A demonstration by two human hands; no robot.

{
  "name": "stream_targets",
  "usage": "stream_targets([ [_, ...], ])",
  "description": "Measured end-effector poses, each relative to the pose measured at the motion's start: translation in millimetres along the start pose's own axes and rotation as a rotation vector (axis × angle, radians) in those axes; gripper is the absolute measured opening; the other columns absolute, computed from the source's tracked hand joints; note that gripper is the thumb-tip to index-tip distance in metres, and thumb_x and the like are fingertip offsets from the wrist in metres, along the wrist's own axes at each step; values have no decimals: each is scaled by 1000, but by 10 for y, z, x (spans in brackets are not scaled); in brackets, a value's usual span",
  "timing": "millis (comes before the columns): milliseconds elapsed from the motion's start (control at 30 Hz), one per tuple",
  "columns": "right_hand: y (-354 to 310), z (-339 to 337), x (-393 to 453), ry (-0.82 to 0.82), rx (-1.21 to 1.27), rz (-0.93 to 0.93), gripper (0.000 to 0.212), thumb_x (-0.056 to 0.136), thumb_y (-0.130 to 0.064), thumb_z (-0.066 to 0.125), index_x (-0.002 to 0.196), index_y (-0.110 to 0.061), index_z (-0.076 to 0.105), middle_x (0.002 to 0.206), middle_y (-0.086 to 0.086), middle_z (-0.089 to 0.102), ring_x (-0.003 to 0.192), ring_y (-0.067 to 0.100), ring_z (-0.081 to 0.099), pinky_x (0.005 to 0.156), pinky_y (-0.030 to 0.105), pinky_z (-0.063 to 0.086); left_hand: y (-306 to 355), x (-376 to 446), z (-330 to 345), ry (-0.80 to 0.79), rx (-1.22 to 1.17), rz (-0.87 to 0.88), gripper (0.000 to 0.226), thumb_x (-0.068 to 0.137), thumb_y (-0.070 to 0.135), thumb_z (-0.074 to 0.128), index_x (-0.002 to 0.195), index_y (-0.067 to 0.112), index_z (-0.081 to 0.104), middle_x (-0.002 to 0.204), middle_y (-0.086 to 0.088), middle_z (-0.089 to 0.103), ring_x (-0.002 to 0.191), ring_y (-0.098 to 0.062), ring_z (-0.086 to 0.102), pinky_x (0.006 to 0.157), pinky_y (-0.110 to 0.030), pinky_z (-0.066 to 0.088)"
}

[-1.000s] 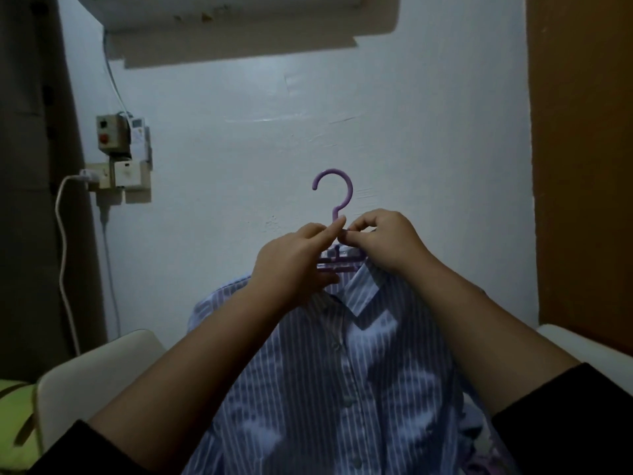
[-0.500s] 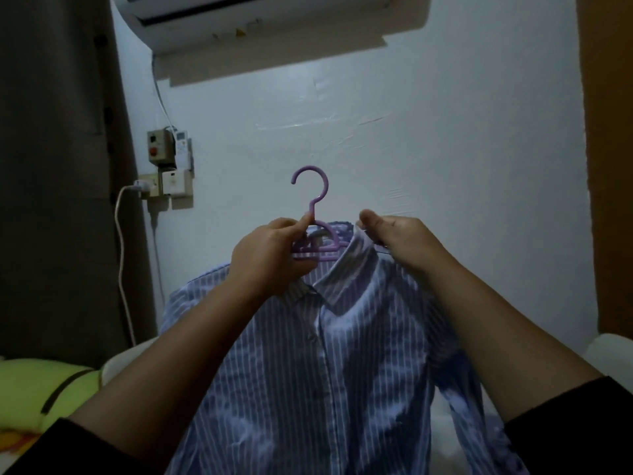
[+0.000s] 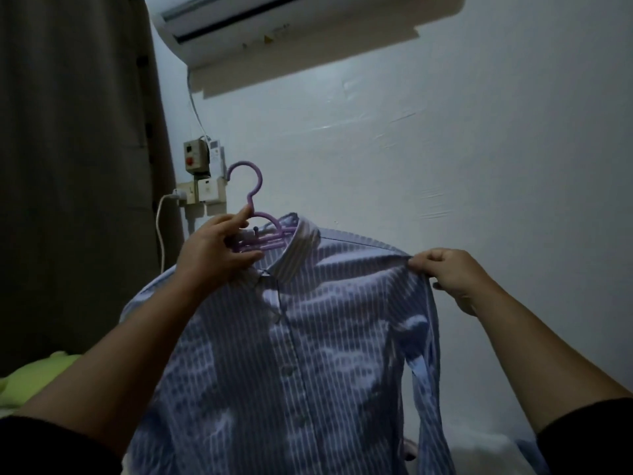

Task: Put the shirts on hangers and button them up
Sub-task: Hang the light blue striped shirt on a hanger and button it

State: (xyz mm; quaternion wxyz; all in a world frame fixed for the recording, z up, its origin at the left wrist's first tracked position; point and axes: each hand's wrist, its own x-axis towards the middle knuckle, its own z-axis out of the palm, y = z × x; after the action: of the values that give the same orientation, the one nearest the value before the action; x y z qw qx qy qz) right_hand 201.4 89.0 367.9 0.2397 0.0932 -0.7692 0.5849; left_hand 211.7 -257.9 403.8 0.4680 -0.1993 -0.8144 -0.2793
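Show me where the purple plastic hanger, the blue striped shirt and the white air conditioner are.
purple plastic hanger [image 3: 256, 186], head view, on the hook's stem.
blue striped shirt [image 3: 329, 337], head view, on the chest.
white air conditioner [image 3: 274, 25], head view, on its underside.

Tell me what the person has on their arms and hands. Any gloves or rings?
Both hands are bare: the left hand and the right hand show no gloves and no rings that I can see. The forearms are bare too. Black sleeves are pushed up near the elbows on both arms, plain with no markings visible.
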Motion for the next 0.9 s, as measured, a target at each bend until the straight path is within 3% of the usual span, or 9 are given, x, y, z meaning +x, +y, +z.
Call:
stream_targets([
  [67, -26, 92, 24, -51, -5, -23, 11, 86, -8, 65, 96, -12, 63, 95, 5, 63, 86, 15, 59, 67, 23, 43, 18, 5, 40, 2, 42, 14, 81, 72, 17, 81, 141, 28, 41, 125, 0, 56, 102, -14, 59, 91, -32, 51],
  [133, -98, 206, 53, -45, -20, -118, 29, 84, -6, 65, 110, -16, 60, 110, 5, 58, 105, 20, 55, 83, 28, 45, 81, 5, 94, 6, 121, 50, 80, 73, 23, 80, 142, 29, 41, 126, 2, 56, 100, -13, 57, 89, -33, 52],
  [200, -269, 381, 33, 36, -89, -301, 36, 84, -9, 65, 118, -18, 59, 119, 4, 54, 111, 16, 49, 93, 30, 41, 169, -17, 165, -3, 206, 92, 77, 76, 28, 78, 143, 30, 41, 130, 2, 54, 101, -12, 56, 88, -32, 51],
  [300, -564, 767, -64, 103, -361, -638, 35, 85, -27, 65, 119, -24, 60, 124, -2, 56, 117, 16, 46, 99, 36, 35, 285, -75, 311, -18, 287, 167, 74, 78, 33, 75, 143, 31, 40, 132, 1, 53, 102, -17, 58, 85, -36, 54],
  [367, -665, 1017, -81, 96, -619, -756, 44, 85, -39, 62, 126, -28, 53, 128, -5, 53, 120, 16, 42, 96, 37, 30, 313, -102, 382, -20, 305, 189, 74, 78, 36, 74, 143, 30, 40, 131, 0, 54, 102, -19, 60, 84, -38, 54],
  [467, -660, 1233, -9, 94, -859, -761, 58, 83, -47, 62, 134, -28, 41, 132, -3, 49, 120, 19, 42, 96, 40, 30, 295, -112, 367, 1, 304, 184, 75, 79, 34, 75, 144, 27, 39, 130, -1, 54, 102, -19, 60, 86, -38, 54],
  [667, -640, 1411, 53, 130, -890, -901, 67, 84, -39, 62, 141, -19, 32, 132, 2, 50, 115, 21, 48, 92, 39, 38, 235, -151, 168, -60, 180, 225, 79, 79, 30, 74, 147, 24, 33, 136, -5, 47, 110, -15, 56, 96, -34, 50],
  [800, -658, 1272, 217, 84, -710, -762, 63, 79, -29, 64, 136, -19, 39, 127, 6, 52, 113, 28, 47, 90, 44, 46, -79, -271, -65, -35, 490, 345, 91, 76, 69, 56, 149, 26, 24, 143, -7, 43, 115, -24, 56, 87, -34, 49],
  [900, -652, 1155, 362, 71, -676, -652, 65, 75, -26, 65, 136, -22, 42, 125, 8, 53, 114, 33, 46, 91, 46, 45, -371, -439, -215, -41, 642, 359, 95, 73, 77, 46, 147, 21, 29, 140, -10, 48, 111, -31, 59, 82, -40, 54],
])
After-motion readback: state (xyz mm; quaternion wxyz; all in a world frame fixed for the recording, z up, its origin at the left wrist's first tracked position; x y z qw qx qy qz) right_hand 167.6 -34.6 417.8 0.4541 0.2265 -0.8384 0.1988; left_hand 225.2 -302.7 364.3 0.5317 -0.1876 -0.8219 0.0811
